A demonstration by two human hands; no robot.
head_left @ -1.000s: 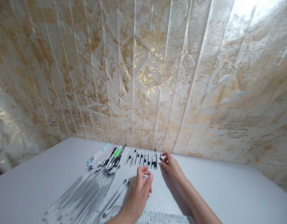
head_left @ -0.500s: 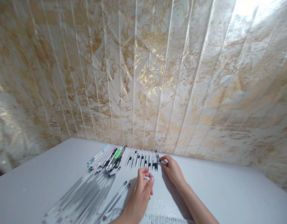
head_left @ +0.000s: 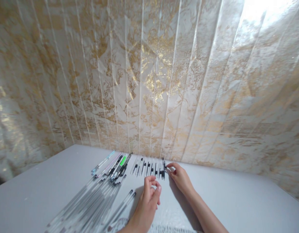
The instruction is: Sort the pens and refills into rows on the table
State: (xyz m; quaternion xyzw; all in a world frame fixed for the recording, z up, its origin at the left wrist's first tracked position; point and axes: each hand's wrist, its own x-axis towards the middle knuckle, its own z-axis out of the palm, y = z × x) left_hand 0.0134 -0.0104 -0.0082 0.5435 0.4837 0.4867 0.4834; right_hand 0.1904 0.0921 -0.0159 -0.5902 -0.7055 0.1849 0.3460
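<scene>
Fanning at nine o'clock from the left hand (head_left: 148, 203), slim sticks (head_left: 97, 194) adjoin coloured pens (head_left: 122, 161) at ten-thirty. That hand's fingers curl, any hold unclear. Clear pen parts (head_left: 152, 169) line up at twelve; beside their right end, at two, the right hand (head_left: 180, 178) narrows its fingers, grip indiscernible.

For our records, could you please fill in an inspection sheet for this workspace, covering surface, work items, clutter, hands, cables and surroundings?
Surface: pale table, patterned patch at near edge.
Work items: row of clear and black pen parts, laid side by side.
Clutter: loose fan of black-tipped sticks; assorted pens, one partly bright green.
Hands: left hand, fingers loosely curled, nothing seen in it; right hand, fingers at the row's right end, grip unclear.
Cables: nothing seen.
Surroundings: gold-patterned covering behind, glare upper right.
</scene>
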